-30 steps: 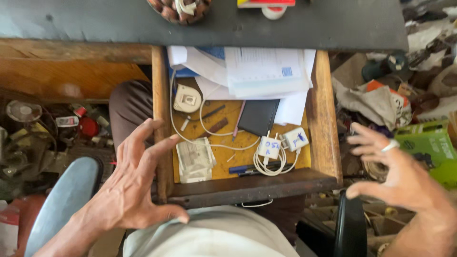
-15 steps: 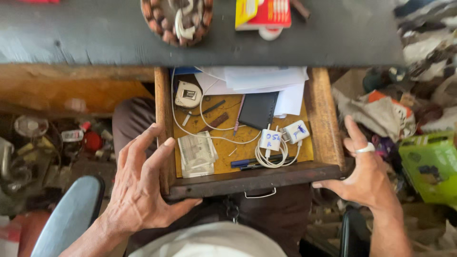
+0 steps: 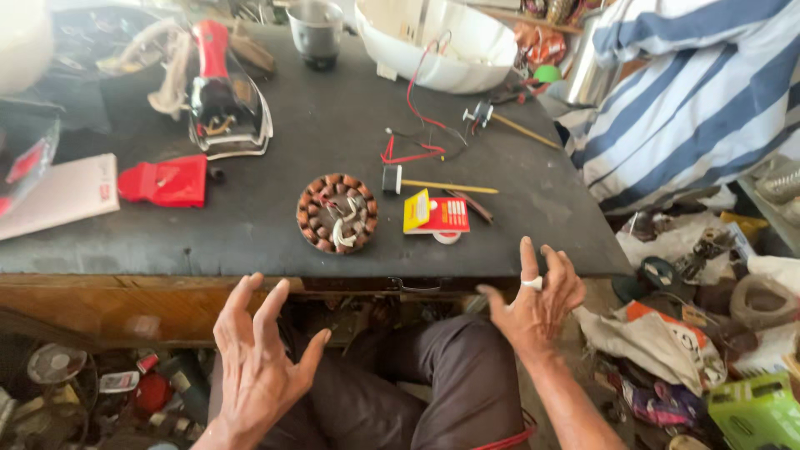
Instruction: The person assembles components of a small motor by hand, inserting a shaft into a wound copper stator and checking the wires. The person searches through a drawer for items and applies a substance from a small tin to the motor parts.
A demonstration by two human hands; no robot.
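Both the left hand (image 3: 258, 367) and the right hand (image 3: 533, 300) hang open and empty, fingers spread, just below the dark matte tabletop's (image 3: 250, 225) front edge. Nearest on it sit a round copper-wound stator (image 3: 337, 212) and a flat yellow-and-red card (image 3: 435, 212); a metal drawer handle (image 3: 412, 287) lies between the hands.

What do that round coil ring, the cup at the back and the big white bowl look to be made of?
Coil ring: seemingly copper wire, reddish-brown windings on a metal core. Cup: bare metal, dull grey sheen. White bowl: probably plastic or painted metal, smooth and glossy.
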